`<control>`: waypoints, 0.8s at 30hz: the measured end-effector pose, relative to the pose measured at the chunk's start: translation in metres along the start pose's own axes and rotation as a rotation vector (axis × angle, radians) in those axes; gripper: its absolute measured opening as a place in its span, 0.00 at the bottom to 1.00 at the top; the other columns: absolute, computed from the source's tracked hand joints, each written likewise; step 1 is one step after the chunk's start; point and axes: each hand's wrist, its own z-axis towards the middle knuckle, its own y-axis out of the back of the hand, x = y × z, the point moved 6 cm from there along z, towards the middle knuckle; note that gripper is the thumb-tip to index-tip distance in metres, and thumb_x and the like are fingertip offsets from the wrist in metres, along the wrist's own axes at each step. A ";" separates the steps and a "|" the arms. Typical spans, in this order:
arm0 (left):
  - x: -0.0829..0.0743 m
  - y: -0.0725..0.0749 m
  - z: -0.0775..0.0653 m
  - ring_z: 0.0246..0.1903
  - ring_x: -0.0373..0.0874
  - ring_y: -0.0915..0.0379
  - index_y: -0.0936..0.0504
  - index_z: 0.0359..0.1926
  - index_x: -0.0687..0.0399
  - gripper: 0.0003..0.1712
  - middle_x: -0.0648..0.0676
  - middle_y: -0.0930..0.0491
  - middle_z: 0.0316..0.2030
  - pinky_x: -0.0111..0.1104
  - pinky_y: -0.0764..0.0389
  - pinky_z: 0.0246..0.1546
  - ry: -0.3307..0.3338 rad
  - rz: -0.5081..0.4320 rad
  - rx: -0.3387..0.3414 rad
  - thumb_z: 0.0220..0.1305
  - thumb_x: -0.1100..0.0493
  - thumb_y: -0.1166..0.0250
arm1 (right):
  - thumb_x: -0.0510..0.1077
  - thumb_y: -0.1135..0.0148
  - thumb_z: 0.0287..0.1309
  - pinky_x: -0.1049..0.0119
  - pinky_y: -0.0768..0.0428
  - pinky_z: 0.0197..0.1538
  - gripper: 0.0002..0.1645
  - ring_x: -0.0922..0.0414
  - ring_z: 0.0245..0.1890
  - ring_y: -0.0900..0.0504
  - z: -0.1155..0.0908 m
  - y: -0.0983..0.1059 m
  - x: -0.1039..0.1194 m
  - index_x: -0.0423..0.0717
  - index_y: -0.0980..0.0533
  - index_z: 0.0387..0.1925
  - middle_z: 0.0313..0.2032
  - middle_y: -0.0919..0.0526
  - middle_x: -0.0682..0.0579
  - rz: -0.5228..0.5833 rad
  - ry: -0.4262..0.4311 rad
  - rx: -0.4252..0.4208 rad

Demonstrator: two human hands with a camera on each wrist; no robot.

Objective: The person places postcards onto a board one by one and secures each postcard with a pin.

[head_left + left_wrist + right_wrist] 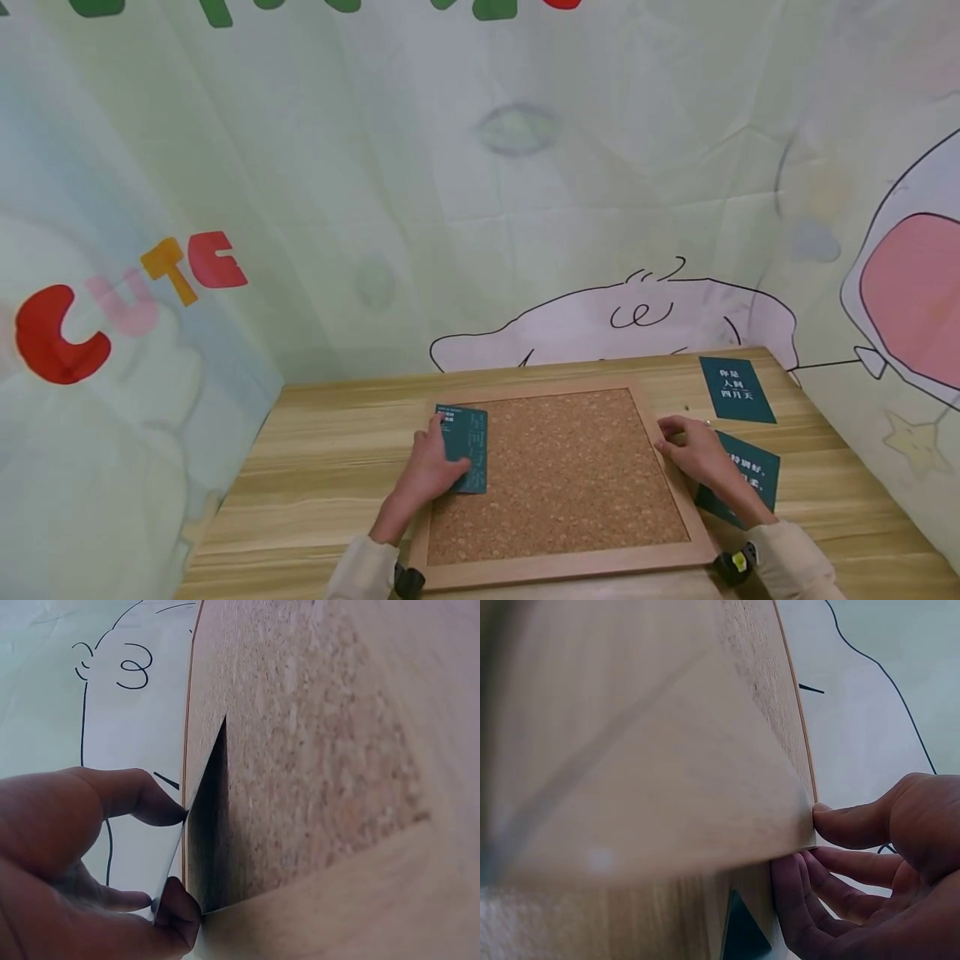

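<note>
Left hand [433,462]: while it sits way over from the right hand [693,450], it's got a card [476,446] pinched, thumb on one face and a finger curled round behind the edge.
Right hand: gripping the corkboard [577,475] by its right side, thumb on the wooden frame [555,568] and fingers tucked around the outer edge.
Card: dark teal, rectangular, white print up top plus paler lines down one side, too small to read. It's over the left end of the cork, tilted, with part of it lifted clear in the left wrist view.
Corkboard: speckled tan cork, pale plain frame, lying flat.
Other cards: two more teal ones with bold white Chinese text, the far one [738,390] fully visible, the near one [765,471] partly covered by the right hand and wrist.
Table [322,475]: light wood look, streaky grain.
Backdrop [352,167]: pale green, kinda wrinkly sheet with chunky letters [63,337], a line-drawn character [720,304] and a pink-centred balloon [915,275].
Sleeves [797,560]: cream, with black gadgets [735,565] on both wrists.
</note>
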 end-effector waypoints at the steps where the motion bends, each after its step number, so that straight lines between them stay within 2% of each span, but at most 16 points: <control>1: 0.000 0.000 0.000 0.50 0.62 0.29 0.49 0.79 0.63 0.54 0.75 0.36 0.60 0.59 0.24 0.52 0.003 0.004 0.000 0.59 0.60 0.27 | 0.36 0.36 0.70 0.48 0.16 0.47 0.25 0.42 0.46 0.19 0.000 0.000 0.000 0.25 0.28 0.62 0.50 0.19 0.33 0.001 0.001 0.001; 15: 0.001 -0.004 0.004 0.51 0.62 0.29 0.47 0.79 0.66 0.53 0.75 0.35 0.59 0.59 0.24 0.54 0.005 0.008 -0.002 0.61 0.57 0.27 | 0.36 0.37 0.71 0.49 0.15 0.46 0.24 0.42 0.46 0.19 0.001 0.000 0.000 0.26 0.27 0.62 0.49 0.19 0.34 0.007 0.009 -0.001; 24: 0.003 -0.005 0.006 0.53 0.61 0.28 0.42 0.78 0.65 0.52 0.73 0.33 0.61 0.58 0.23 0.54 0.000 0.122 0.009 0.62 0.51 0.25 | 0.35 0.37 0.71 0.49 0.15 0.46 0.24 0.42 0.46 0.18 0.000 -0.001 -0.001 0.25 0.28 0.62 0.50 0.19 0.33 0.010 0.016 0.000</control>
